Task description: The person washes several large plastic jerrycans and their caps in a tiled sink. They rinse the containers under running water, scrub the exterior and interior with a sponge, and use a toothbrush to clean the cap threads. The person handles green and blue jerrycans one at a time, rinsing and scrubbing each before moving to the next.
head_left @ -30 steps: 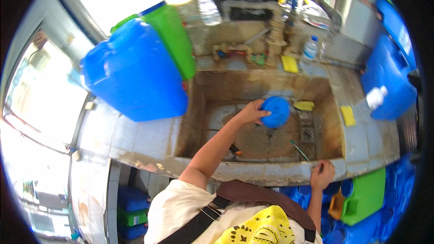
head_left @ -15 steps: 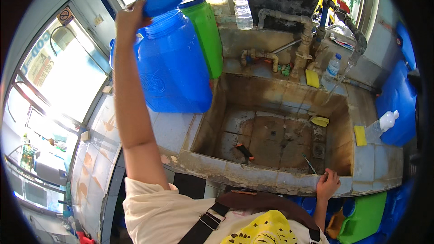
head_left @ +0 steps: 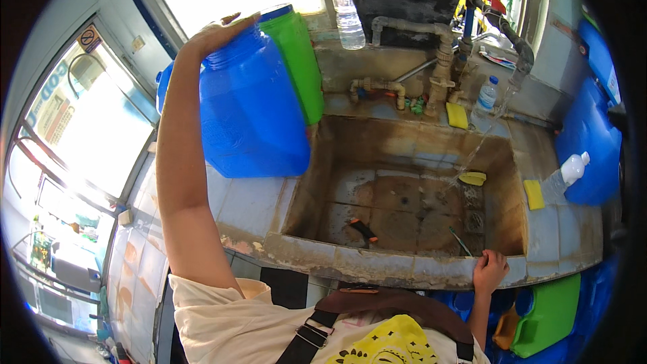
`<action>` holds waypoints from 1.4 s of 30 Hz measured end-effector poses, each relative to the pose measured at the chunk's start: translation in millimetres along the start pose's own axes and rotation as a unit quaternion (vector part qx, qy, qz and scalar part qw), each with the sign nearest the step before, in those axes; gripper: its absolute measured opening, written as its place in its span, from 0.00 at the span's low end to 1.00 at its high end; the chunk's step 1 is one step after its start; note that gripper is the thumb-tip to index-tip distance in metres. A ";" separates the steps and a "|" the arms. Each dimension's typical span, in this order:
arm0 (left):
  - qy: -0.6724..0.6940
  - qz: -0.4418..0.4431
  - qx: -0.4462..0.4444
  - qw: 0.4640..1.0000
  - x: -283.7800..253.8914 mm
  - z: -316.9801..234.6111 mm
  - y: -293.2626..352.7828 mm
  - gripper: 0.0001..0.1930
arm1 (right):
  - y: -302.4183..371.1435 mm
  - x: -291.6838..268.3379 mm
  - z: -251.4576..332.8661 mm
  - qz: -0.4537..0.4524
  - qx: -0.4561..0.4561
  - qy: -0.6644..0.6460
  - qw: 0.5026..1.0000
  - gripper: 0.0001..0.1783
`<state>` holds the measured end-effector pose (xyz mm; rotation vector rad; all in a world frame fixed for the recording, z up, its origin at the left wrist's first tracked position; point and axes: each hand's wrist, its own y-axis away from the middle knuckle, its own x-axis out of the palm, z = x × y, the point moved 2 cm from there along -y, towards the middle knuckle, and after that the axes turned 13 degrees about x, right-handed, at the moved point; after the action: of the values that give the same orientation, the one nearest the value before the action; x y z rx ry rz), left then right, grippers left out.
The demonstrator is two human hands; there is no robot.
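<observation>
Blue wide-mouthed plastic jug (head_left: 259,111) is the thing under the person's left hand (head_left: 219,32), and it stands upright on the tiled counter (head_left: 251,205) at the left of the sink (head_left: 391,267), its lower right corner close by the basin's edge. A green plastic container (head_left: 301,67) stands just behind it, to the right. The left hand lies over the jug's top, the arm stretched far out; whether the fingers hold a lid or only rest on the mouth cannot be told. The right hand (head_left: 490,271) rests on the sink's front rim with its fingers bent, and no held object shows in it.

The jug looks stiff, thick-walled and hard to break. It would probably be light and easily tipped if empty, but heavy and awkward if full; its fill cannot be seen. The broad, smooth sides offer little to grip and would likely turn slippery if wet, with a water stream (head_left: 474,152) running into the basin nearby. The ridged neck (head_left: 222,61) seems the surest hold for one hand, while a second hand under the base would best bear any real weight.
</observation>
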<state>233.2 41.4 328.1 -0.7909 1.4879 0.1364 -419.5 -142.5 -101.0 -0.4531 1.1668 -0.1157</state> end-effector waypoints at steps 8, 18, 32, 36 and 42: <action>0.008 -0.050 0.135 0.990 18.7 44.5 21.9 0.38 | -13.0 -8.2 9.3 0.009 0.018 -0.069 0.997 0.09; 0.160 -0.045 0.304 0.938 252.4 -97.3 90.0 0.18 | -31.2 -71.1 11.2 -0.134 -0.032 0.042 0.990 0.15; 0.132 0.302 0.094 0.939 387.0 -131.4 274.3 0.18 | 417.1 -52.8 -281.8 0.260 0.523 0.127 0.802 0.14; 0.106 0.219 0.131 0.961 355.9 -143.9 295.3 0.39 | 311.3 -30.4 -345.2 0.195 0.401 0.145 0.883 0.14; 0.210 -0.066 -0.034 0.975 301.8 -186.0 383.3 0.20 | 120.9 -14.6 -353.4 0.052 0.226 0.126 0.965 0.15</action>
<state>-90.9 111.9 -75.1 -1.0155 1.8278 -0.0873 -762.8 -128.8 -248.1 0.0301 1.3635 -0.3485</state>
